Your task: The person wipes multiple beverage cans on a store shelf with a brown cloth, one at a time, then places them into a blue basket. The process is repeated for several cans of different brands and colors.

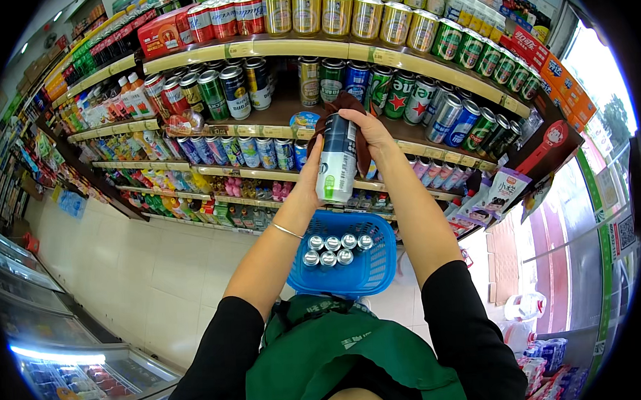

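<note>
My left hand (311, 176) grips a tall dark-blue and white drink can (336, 170) from its left side. The can is held tilted in front of the middle shelves. My right hand (370, 127) is at the can's upper right, with a dark brown cloth (344, 103) bunched against the can. Part of the cloth hangs down behind it, and some fingers are hidden there. Below my hands is a blue plastic basket (384, 275) with several silver-topped cans (328, 258) upright inside, grouped toward its far side.
Drink cans crowd the shelves; similar dark-and-white cans (237, 93) flank a dark gap on the middle shelf (274, 116). A round blue-lidded container (304, 120) sits at that shelf's edge. Hanging snack packets (505, 189) jut out at right. A glass-topped freezer (92, 376) stands lower left.
</note>
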A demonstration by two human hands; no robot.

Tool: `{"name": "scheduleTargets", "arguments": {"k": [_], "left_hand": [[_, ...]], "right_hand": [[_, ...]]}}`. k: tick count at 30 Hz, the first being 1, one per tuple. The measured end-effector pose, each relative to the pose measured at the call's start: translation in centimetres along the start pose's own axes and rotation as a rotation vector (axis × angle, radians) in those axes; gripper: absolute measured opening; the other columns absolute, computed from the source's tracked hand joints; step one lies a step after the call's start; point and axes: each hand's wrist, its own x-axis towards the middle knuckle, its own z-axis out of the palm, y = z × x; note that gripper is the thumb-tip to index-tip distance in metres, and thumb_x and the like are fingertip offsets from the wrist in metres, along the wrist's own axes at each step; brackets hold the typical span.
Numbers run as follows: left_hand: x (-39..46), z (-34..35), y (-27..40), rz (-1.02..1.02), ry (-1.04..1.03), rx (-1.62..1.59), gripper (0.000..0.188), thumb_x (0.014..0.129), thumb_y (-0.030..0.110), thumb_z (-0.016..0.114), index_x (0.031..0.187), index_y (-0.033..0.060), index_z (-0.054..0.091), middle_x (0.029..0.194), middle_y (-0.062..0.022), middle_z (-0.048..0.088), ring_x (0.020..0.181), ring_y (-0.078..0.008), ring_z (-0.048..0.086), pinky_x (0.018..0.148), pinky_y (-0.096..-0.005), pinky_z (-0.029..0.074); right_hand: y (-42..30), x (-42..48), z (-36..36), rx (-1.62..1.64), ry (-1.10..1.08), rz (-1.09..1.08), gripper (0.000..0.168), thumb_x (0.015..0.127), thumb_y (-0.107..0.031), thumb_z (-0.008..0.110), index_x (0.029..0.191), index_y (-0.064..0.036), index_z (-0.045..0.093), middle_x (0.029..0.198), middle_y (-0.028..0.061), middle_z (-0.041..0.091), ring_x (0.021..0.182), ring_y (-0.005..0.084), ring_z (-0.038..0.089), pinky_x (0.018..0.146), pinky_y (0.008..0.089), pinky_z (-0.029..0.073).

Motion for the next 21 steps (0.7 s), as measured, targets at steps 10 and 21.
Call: {"name": "scheduleTargets", "arguments": {"k": [10,21], "left_hand": [[-1.1,0.6,0.0,0.101,0.155,0.297,0.045,0.099,0.047,0.038,0.117,0.0099,0.054,0.100,-0.0049,0.065,0.086,-0.0178,0.067,0.066,-0.0346,0.057],[3.1,-5.9,2.6,0.114,-0.352,-0.037,0.056,0.093,0.058,0.040,0.119,0.0101,0.052,0.102,-0.0112,0.062,0.095,-0.0274,0.060,0.084,-0.0474,0.051]], "right_hand": [[2.4,2.0,-0.1,-0.853,0.142,-0.570,0.037,0.083,-0.030,0.064,0.112,-0.007,0.059,0.101,0.0131,0.066,0.092,0.0282,0.062,0.083,0.0343,0.047],[8.0,-9.7,4.6,-1.269,-0.159,-0.820,0.045,0.080,-0.017,0.060,0.125,-0.010,0.053,0.143,0.0142,0.035,0.136,0.0409,0.024,0.112,0.0496,0.019]]}}
